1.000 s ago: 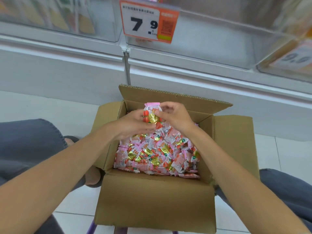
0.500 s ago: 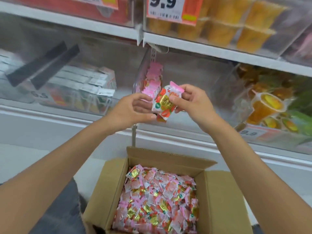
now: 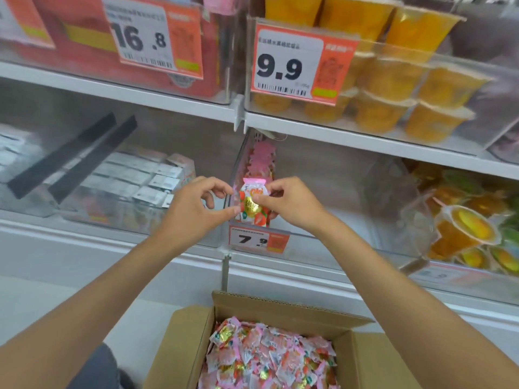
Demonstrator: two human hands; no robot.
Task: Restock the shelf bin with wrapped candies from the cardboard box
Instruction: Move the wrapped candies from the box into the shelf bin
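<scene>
Both hands hold a small stack of pink, red and gold wrapped candies (image 3: 252, 202) upright at the front of the clear shelf bin (image 3: 323, 175). My left hand (image 3: 193, 209) pinches the stack's left side, my right hand (image 3: 292, 203) its right side. A row of the same pink candies (image 3: 261, 155) stands along the bin's left wall behind the stack. Below, the open cardboard box (image 3: 283, 307) is full of loose wrapped candies (image 3: 269, 357).
A 7.9 price tag (image 3: 258, 240) hangs on the bin's front. The left bin holds white packets (image 3: 140, 175) and black dividers (image 3: 70, 158). Jelly cups (image 3: 460, 228) fill the right bin, orange cups (image 3: 393, 88) the shelf above. My knee (image 3: 98, 369) is at lower left.
Both hands lifted the candy stack out of the box and carried it forward to the bin's front. The stack now stands upright, and my view has tilted up to the shelves.
</scene>
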